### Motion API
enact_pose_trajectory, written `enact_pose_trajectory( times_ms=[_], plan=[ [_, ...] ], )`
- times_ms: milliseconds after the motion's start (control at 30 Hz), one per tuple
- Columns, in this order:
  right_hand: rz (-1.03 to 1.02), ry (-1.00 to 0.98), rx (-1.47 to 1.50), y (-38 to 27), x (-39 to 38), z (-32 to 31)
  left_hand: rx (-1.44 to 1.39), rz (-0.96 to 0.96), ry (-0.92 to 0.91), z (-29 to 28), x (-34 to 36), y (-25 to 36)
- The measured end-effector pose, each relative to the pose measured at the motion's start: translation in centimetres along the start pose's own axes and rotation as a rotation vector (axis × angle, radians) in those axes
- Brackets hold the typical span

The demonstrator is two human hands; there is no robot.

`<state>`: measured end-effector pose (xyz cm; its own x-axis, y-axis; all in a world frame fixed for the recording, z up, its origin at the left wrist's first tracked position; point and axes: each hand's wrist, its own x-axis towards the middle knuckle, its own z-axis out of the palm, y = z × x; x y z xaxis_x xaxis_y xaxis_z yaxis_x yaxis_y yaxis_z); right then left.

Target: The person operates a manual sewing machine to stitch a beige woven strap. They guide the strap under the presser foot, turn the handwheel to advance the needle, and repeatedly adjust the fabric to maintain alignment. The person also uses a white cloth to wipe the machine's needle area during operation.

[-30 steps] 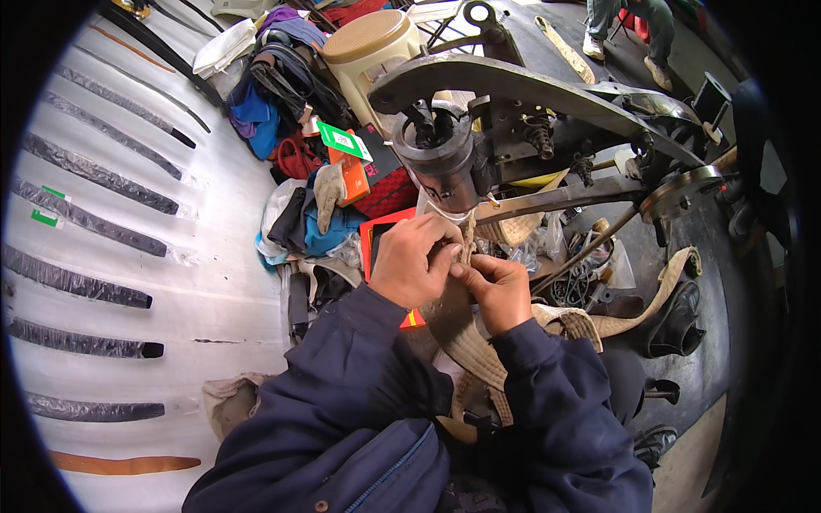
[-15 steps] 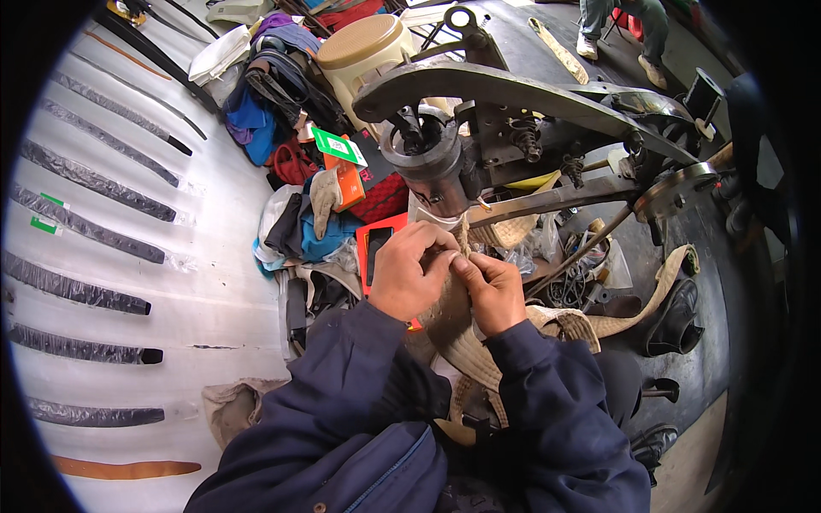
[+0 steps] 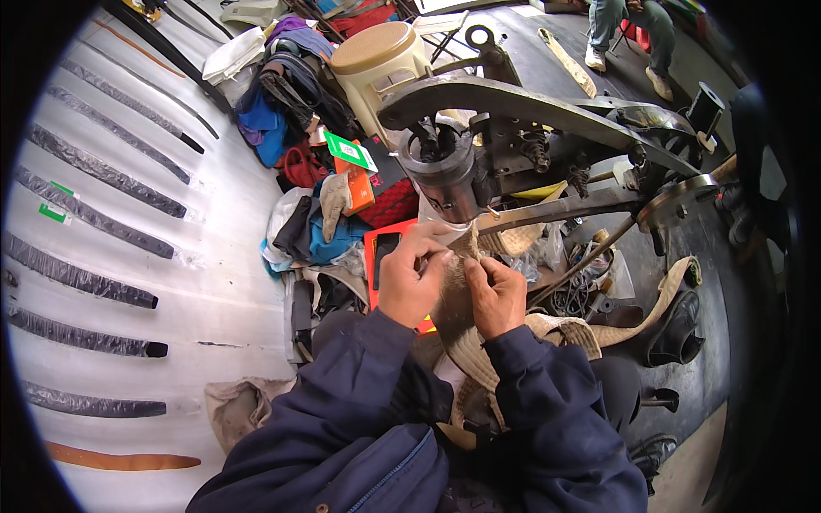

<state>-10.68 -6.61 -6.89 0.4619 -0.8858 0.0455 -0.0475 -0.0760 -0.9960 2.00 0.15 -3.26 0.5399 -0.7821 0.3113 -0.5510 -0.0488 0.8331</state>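
My left hand (image 3: 412, 278) has its fingers curled at the left edge of a worn beige-brown canvas strap (image 3: 466, 340). My right hand (image 3: 499, 295) pinches the strap's frayed edge between thumb and fingers, a little right of my left. Just above both hands is the metal cylinder (image 3: 440, 179) of a cast-metal hand machine (image 3: 534, 103), with a lever bar and a round wheel (image 3: 676, 201) at its right. The strap's loose folds hang below my hands and trail to the right. Behind my left hand lie a red box (image 3: 375, 239) and a black phone (image 3: 386, 249).
Plastic-wrapped belts (image 3: 103, 265) lie on the white sheet at left. A pile of bags and cloths (image 3: 269, 94), a beige stool (image 3: 376, 47), tangled cords (image 3: 569, 291) and black boots (image 3: 671, 329) surround the machine. Another person's legs (image 3: 646, 43) are at the top right.
My hands have drawn slightly apart, showing more of the strap between them; my left thumb and fingers have shifted. The whole view has moved slightly.
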Motion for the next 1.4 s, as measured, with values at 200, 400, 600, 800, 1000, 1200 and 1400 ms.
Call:
enact_pose_trajectory(
  times_ms=[200, 400, 600, 800, 1000, 1200, 1400],
  plan=[
    [-0.004, 0.019, 0.027, -0.3, -0.2, 0.1, 0.239, 0.166, 0.137, -1.4, 0.2, -1.3],
    [0.012, 0.007, 0.020, -0.3, -0.2, 0.0, 0.386, 0.366, 0.138, -2.1, 0.6, -0.3],
    [0.042, -0.001, 0.062, -0.2, -0.2, 0.1, 0.504, 0.699, -0.101, -2.2, 0.9, 1.2],
    [0.074, -0.030, 0.066, 0.0, -0.1, -0.1, 0.565, 0.764, -0.288, -2.2, 1.5, 1.3],
    [0.103, -0.050, 0.134, 0.2, 0.0, -0.4, 0.554, 0.783, -0.344, -2.3, 1.7, 1.4],
    [0.060, -0.041, 0.174, 0.3, -0.1, -0.2, 0.439, 0.549, -0.187, -1.3, 0.2, 1.2],
    [0.123, -0.070, 0.246, 0.5, -0.1, 0.0, 0.526, 0.676, -0.197, -1.6, 0.2, 0.9]
  ],
)
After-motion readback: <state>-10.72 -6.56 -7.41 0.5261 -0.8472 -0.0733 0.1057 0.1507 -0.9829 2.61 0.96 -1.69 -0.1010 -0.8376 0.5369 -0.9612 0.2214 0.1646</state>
